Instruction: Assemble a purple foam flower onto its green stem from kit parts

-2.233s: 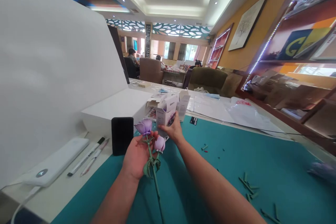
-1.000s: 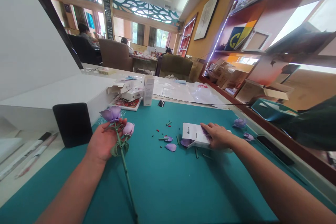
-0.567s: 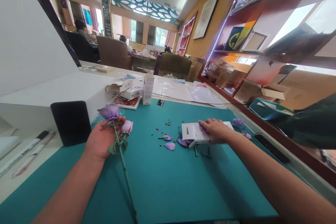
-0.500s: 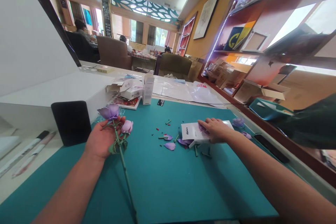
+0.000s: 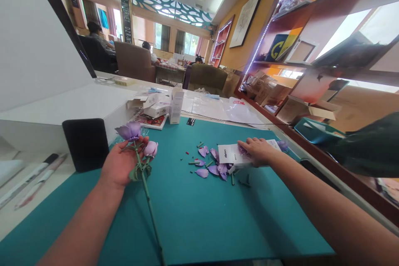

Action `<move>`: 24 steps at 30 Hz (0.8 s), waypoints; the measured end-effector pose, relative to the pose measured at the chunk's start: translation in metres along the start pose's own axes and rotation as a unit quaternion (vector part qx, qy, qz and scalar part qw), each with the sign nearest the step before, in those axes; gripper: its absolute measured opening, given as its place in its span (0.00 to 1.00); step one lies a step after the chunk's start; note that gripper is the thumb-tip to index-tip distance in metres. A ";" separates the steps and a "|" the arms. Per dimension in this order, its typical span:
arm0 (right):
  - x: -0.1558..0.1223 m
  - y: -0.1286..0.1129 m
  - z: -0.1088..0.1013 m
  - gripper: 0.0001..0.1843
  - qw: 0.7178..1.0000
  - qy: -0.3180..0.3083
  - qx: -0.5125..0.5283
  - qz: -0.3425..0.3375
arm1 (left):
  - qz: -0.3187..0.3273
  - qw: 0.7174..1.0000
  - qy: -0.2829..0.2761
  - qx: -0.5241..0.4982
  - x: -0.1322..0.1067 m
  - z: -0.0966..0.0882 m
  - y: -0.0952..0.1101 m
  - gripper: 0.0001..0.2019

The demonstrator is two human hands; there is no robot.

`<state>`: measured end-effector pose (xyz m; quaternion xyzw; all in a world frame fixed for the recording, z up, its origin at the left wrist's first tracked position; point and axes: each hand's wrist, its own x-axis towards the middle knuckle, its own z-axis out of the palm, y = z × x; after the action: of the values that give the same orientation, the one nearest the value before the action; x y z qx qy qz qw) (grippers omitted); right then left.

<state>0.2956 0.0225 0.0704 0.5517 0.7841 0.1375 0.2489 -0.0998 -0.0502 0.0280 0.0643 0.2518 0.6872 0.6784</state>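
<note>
My left hand (image 5: 120,164) holds a purple artificial flower (image 5: 144,183) with a large bloom, a smaller pink-purple bud, green leaves and a long green stem reaching toward the near edge of the mat. Over on the right, my right hand (image 5: 257,151) grips a small white box (image 5: 232,154) from above, tipped over with its opening to the left. Purple petals (image 5: 222,170) lie at the box's mouth and beside it. Several short green tubes (image 5: 232,179) and tiny red and dark green bits are scattered around the petals.
Everything rests on a green mat (image 5: 193,220). A black tablet-like panel (image 5: 85,145) leans at left, near two pens (image 5: 34,178). White boxes (image 5: 156,109) stand at the back. Right of my hand are another purple flower (image 5: 283,145) and a dark phone-like object (image 5: 318,173). People sit farther off.
More purple petals have spilled from the white box onto the mat. My right hand has shifted slightly right and up with the box. My left hand and the flower are nearly still.
</note>
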 end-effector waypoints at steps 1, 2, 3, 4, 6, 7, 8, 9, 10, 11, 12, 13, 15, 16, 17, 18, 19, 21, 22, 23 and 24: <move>0.000 0.001 0.000 0.50 1.000 -0.002 -0.005 0.002 | 0.001 1.000 0.001 0.010 0.000 0.000 0.000 0.17; 0.001 0.001 -0.001 0.50 1.000 -0.003 -0.010 0.005 | 0.001 1.000 0.004 0.024 0.000 0.000 0.001 0.17; 0.001 0.002 -0.001 0.50 1.000 -0.003 -0.015 0.007 | 0.002 0.999 0.006 0.035 0.000 0.000 0.001 0.18; 0.002 0.002 -0.002 0.50 1.000 -0.004 -0.019 0.008 | 0.004 0.999 0.008 0.036 0.000 0.000 0.002 0.18; 0.003 0.003 -0.004 0.50 1.000 -0.005 -0.026 0.012 | 0.003 1.000 0.010 0.028 -0.001 0.001 0.002 0.18; 0.003 0.004 -0.005 0.50 0.999 -0.004 -0.029 0.012 | 0.001 1.000 0.012 0.023 -0.001 0.002 0.002 0.18; 0.004 0.005 -0.006 0.50 0.999 -0.005 -0.032 0.013 | -0.002 1.000 0.013 0.017 -0.002 0.002 0.002 0.18; 0.005 0.006 -0.007 0.51 0.999 -0.005 -0.036 0.014 | -0.005 1.000 0.015 0.011 -0.003 0.003 0.001 0.18; 0.006 0.007 -0.008 0.51 0.999 -0.006 -0.040 0.015 | -0.007 1.000 0.016 0.007 -0.003 0.004 0.001 0.18; 0.007 0.008 -0.009 0.53 0.999 -0.008 -0.045 0.016 | -0.008 1.000 0.016 0.006 -0.004 0.005 0.002 0.18; 0.007 0.008 -0.010 0.54 0.998 -0.011 -0.050 0.019 | -0.009 1.000 0.016 0.006 -0.004 0.005 0.002 0.18; 0.008 0.009 -0.012 0.55 0.998 -0.013 -0.056 0.022 | -0.011 1.000 0.014 0.008 -0.005 0.006 0.002 0.17; 0.008 0.010 -0.014 0.56 0.997 -0.018 -0.065 0.028 | -0.018 1.000 0.011 0.015 -0.005 0.006 0.003 0.17; 0.008 0.010 -0.015 0.55 0.997 -0.019 -0.068 0.029 | -0.019 1.000 0.011 0.018 -0.005 0.006 0.004 0.17; 0.008 0.011 -0.016 0.55 0.997 -0.021 -0.071 0.031 | -0.018 1.000 0.013 0.020 -0.005 0.006 0.005 0.17; 0.008 0.011 -0.017 0.55 0.997 -0.023 -0.073 0.032 | -0.016 0.999 0.017 0.021 -0.004 0.005 0.005 0.17; 0.009 0.012 -0.017 0.54 0.996 -0.024 -0.074 0.034 | -0.013 0.999 0.021 0.023 -0.004 0.005 0.005 0.17; 0.009 0.014 -0.018 0.55 0.996 -0.029 -0.078 0.039 | -0.011 0.999 0.021 0.027 -0.002 0.003 0.006 0.17; 0.010 0.015 -0.018 0.55 0.996 -0.031 -0.079 0.042 | -0.013 0.999 0.016 0.028 -0.002 0.003 0.006 0.16; 0.010 0.016 -0.018 0.55 0.995 -0.032 -0.080 0.044 | -0.013 0.999 0.011 0.028 -0.001 0.002 0.006 0.16; 0.010 0.017 -0.018 0.56 0.995 -0.033 -0.081 0.046 | -0.013 1.000 0.006 0.028 -0.001 0.002 0.006 0.16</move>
<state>0.2961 0.0389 0.0914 0.5693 0.7357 0.1936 0.3117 -0.1047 -0.0503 0.0323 0.0757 0.2757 0.6716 0.6835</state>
